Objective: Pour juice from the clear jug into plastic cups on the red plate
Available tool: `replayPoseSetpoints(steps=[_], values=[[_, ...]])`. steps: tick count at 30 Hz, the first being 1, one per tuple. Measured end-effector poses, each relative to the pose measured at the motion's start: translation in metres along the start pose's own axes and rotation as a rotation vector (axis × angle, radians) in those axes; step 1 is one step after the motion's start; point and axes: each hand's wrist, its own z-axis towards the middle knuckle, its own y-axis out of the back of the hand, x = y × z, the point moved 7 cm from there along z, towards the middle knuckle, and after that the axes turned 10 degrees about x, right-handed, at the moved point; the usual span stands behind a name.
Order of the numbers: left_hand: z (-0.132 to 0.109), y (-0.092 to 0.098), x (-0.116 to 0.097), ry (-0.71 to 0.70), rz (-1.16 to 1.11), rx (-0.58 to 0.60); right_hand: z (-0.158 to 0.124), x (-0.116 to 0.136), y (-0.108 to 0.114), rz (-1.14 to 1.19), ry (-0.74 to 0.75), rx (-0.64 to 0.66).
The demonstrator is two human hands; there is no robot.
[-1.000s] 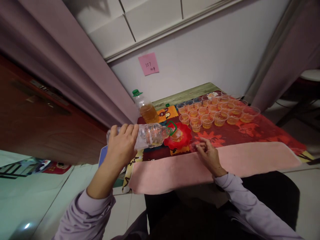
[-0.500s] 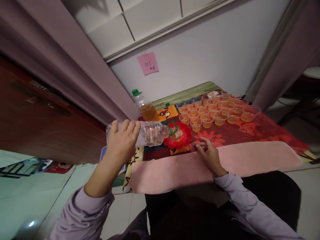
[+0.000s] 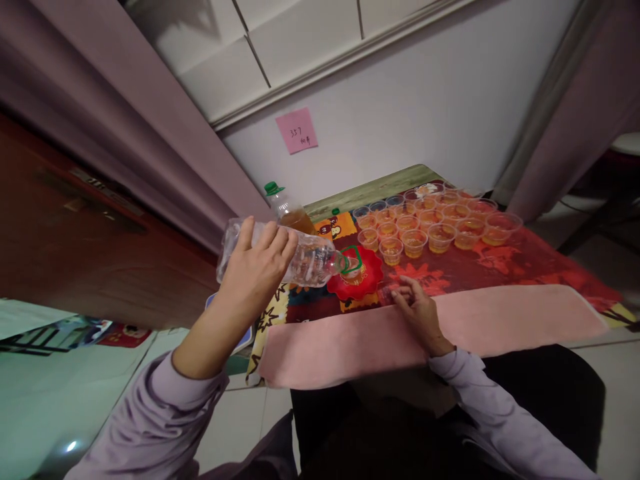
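Observation:
My left hand (image 3: 257,260) is wrapped around a large clear plastic bottle (image 3: 315,262), held tilted with its neck down to the right. A green loop handle (image 3: 351,259) hangs at the bottle's neck. Under the mouth, a clear plastic cup (image 3: 354,270) stands on a red scalloped plate (image 3: 367,287), partly hidden by the neck. To the right of the plate, my right hand (image 3: 419,310) rests over the pink towel, its fingers loosely bent and apart. A faint see-through thing lies by those fingertips; I cannot make out its kind.
Rows of clear cups (image 3: 414,243) with amber liquid fill the table's back right. A green-capped bottle (image 3: 295,217) of amber liquid stands behind the held bottle. The pink towel (image 3: 340,347) runs along the front edge. A brown wooden panel (image 3: 100,233) stands close on the left.
My left hand has lifted the bottle's base and shifted it slightly right, so it tilts more steeply. My right hand has stayed in place.

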Motion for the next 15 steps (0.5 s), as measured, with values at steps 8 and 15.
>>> replayPoseSetpoints(steps=[8,15], values=[[0.006,0.01,-0.008,-0.018,0.124,0.024,0.0,-0.001,0.0,-0.011,-0.016,-0.005],[-0.014,0.0,0.04,0.091,0.078,0.014,-0.001,0.0,0.0,-0.022,0.006,0.013]])
